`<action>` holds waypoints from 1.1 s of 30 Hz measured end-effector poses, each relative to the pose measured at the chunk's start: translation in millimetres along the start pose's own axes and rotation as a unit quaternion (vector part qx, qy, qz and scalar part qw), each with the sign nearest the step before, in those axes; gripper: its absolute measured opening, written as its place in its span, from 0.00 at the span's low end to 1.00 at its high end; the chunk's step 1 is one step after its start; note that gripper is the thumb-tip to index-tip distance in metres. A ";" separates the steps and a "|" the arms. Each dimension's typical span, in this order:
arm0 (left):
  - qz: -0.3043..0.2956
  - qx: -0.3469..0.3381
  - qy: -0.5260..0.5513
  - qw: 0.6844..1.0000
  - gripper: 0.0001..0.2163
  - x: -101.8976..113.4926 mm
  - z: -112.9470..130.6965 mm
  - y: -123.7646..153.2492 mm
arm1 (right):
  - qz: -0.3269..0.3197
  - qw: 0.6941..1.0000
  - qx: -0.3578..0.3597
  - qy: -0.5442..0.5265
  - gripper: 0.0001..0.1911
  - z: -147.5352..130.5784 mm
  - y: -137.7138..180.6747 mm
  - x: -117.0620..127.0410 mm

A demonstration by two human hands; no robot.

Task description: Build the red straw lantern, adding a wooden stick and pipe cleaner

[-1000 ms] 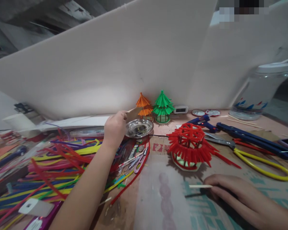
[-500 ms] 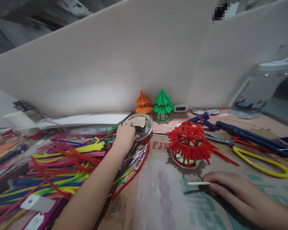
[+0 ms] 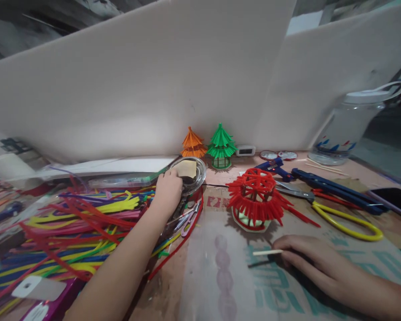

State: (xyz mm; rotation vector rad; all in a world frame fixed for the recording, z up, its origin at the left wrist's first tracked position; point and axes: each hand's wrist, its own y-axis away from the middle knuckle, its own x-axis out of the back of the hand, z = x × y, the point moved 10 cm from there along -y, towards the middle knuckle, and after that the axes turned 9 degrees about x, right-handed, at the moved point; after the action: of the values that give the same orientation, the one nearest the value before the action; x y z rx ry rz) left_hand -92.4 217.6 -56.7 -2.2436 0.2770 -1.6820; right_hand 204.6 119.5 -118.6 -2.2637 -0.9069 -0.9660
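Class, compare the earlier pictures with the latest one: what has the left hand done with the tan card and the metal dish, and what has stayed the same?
The left hand brought the tan card down from the rim of the metal dish and laid it inside, fingers at its edge. The right hand stayed flat on the table, holding the small stick. The red model did not move.

You face a white board (image 3: 147, 89) that fills the upper frame, with a second white panel (image 3: 337, 76) angled at the upper right. Brown card (image 3: 220, 205) covers the bench along the bottom. Dark ceiling (image 3: 36, 22) shows at the upper left.
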 end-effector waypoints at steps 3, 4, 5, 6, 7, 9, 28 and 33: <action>0.016 0.007 0.011 1.000 0.12 7.3 -6.9 -2.0 | 0.001 1.000 -0.001 0.006 0.19 -0.1 -0.7 0.7; 0.021 0.011 0.016 1.000 0.13 10.6 -10.6 -3.5 | 0.003 1.000 0.000 0.008 0.19 -0.3 -0.8 1.3; 0.028 0.017 0.023 0.999 0.14 14.2 -14.8 -5.2 | 0.008 1.000 0.001 0.011 0.19 -0.4 -0.8 2.2; 0.036 0.023 0.029 0.999 0.15 18.0 -19.4 -6.9 | 0.015 1.000 0.003 0.014 0.19 -0.7 -0.7 3.7; 0.044 0.030 0.036 0.998 0.16 21.5 -23.9 -8.5 | 0.025 1.000 0.005 0.018 0.19 -0.7 -0.4 5.4; 0.057 0.043 0.048 0.996 0.16 27.1 -31.5 -10.8 | 0.043 0.999 0.011 0.023 0.19 -0.7 0.8 8.1; 0.270 0.032 0.200 0.941 0.11 172.9 -28.4 50.3 | 0.035 0.997 0.073 0.003 0.18 -17.1 -7.6 8.4; 0.239 -0.111 0.219 0.940 0.11 202.2 31.4 106.0 | 0.072 0.992 0.090 0.046 0.16 -17.0 -2.1 30.1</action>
State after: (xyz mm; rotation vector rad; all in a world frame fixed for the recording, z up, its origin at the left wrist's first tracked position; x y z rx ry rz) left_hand -0.4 54.3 77.2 -1.7036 1.0703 -1.9060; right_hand 211.6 120.8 -84.6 -2.0832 -0.7487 -0.8806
